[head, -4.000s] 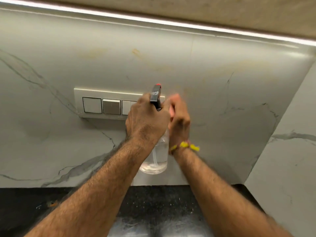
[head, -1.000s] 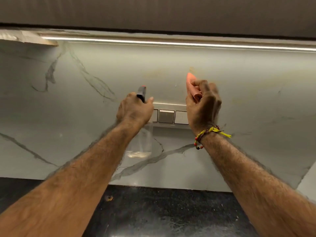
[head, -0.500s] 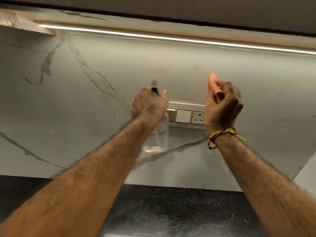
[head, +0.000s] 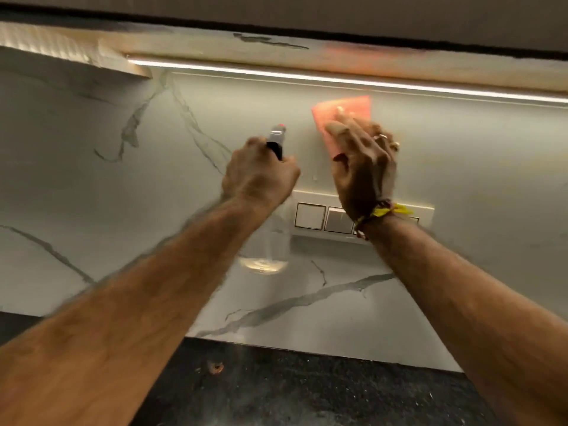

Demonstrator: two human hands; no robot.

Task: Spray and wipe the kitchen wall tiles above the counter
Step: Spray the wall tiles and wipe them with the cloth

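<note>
1. The right hand (head: pixel 362 167) lies with fingers spread flat on a pink cloth (head: pixel 341 113), pressing it to the marble wall tiles (head: pixel 92 195) just under the light strip (head: pixel 338 79)
2. The left hand (head: pixel 259 176) is curled round the neck of a clear spray bottle (head: pixel 264 256), nozzle aimed at the wall left of the cloth; the bottle hangs below the fist
3. A white switch panel (head: pixel 310 215) sits on the tiles directly beneath the right hand, whose wrist and yellow wristband (head: pixel 384 210) cover its right part
4. Below, the dark speckled tabletop (head: pixel 307 395) meets the tiles; a small orange speck (head: pixel 215 367) lies on it
5. A cabinet underside (head: pixel 307 13) spans the top
</note>
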